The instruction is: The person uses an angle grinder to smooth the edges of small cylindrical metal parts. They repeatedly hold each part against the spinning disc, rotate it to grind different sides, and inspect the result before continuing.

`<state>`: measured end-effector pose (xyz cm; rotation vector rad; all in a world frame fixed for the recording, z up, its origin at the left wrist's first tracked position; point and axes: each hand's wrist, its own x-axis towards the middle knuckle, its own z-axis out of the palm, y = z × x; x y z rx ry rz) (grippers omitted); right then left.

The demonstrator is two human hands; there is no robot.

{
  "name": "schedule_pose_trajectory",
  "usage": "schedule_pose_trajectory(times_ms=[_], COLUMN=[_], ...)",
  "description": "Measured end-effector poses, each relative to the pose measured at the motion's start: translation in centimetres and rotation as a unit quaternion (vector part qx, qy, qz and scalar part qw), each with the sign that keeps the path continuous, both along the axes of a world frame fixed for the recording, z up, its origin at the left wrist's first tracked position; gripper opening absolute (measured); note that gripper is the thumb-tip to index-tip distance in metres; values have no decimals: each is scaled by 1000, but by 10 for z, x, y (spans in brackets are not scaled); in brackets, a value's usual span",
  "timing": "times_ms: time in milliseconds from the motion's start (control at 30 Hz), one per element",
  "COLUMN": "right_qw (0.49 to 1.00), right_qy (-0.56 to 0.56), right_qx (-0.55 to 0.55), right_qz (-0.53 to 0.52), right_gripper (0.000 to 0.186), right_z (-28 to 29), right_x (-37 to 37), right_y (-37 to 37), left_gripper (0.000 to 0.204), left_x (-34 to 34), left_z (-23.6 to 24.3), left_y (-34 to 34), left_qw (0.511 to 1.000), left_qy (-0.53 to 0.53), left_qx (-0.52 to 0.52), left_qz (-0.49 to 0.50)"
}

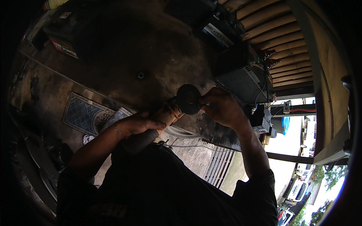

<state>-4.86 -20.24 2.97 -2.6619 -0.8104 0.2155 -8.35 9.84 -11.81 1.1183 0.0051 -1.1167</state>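
My left hand [139, 124] is wrapped round the body of an orange and dark power tool [167, 116], which looks like an angle grinder, held at a slant in front of me. A dark round disc [187, 98] sits at the tool's upper end, facing up. My right hand [222, 107] pinches the right side of this disc with thumb and fingers. A small metal ring or nut [141, 75] lies on the stained surface beyond the tool, up and to the left of the disc.
A dark battery [64, 30] stands upper left, more batteries [217, 34] at the top. A black vented case [239, 79] with cables and smaller units [262, 118] stand right. A patterned blue mat [81, 109] lies left. Wooden slats [286, 67] and parked vehicles [294, 190] are at right.
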Motion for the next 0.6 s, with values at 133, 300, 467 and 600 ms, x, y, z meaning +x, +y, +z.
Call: schedule_pose_trajectory(times_ms=[133, 300, 467, 600], right_qw=[1000, 999, 999, 999], right_qy=[-4, 6, 16, 20], right_qx=[-10, -23, -43, -45], right_qz=[14, 22, 10, 12], right_gripper=[25, 25, 23, 24], right_z=[1, 4, 7, 8], right_x=[2, 5, 6, 6], right_y=[1, 2, 4, 6], left_gripper=[73, 79, 83, 70], left_x=[0, 0, 0, -3], left_z=[-2, -4, -6, 1], left_y=[-1, -1, -2, 0], left_qw=[1000, 1000, 998, 998], left_qy=[-1, -23, -52, -66], left_qx=[-7, 20, 14, -6], left_qz=[7, 7, 12, 12])
